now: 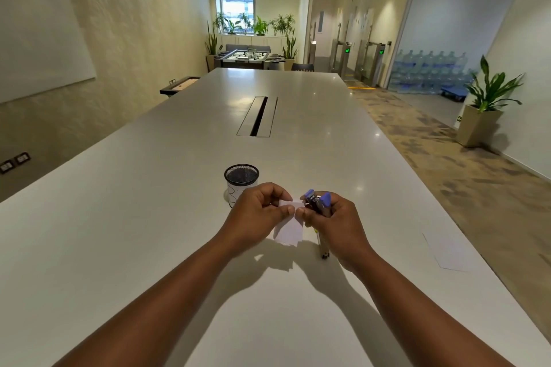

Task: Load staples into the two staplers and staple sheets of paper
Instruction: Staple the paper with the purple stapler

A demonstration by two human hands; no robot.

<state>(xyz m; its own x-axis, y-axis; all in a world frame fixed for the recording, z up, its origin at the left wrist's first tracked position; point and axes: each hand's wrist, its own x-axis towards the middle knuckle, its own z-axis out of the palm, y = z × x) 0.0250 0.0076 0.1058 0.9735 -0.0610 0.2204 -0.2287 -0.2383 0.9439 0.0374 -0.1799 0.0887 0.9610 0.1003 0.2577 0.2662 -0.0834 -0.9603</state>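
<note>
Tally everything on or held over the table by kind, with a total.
Staplers: 1, purple stapler in the right hand
Folded paper pieces: 1, pinched by the left hand
Paper sheets: 1
Mesh pen cups: 1
Unclear object under the right hand: 1
Total: 5

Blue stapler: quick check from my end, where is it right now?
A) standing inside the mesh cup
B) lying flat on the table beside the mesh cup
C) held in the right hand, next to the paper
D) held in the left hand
C: the right hand grips the blue stapler above the table, while the left hand pinches the small paper beside it; the mesh cup stands apart behind.
</note>
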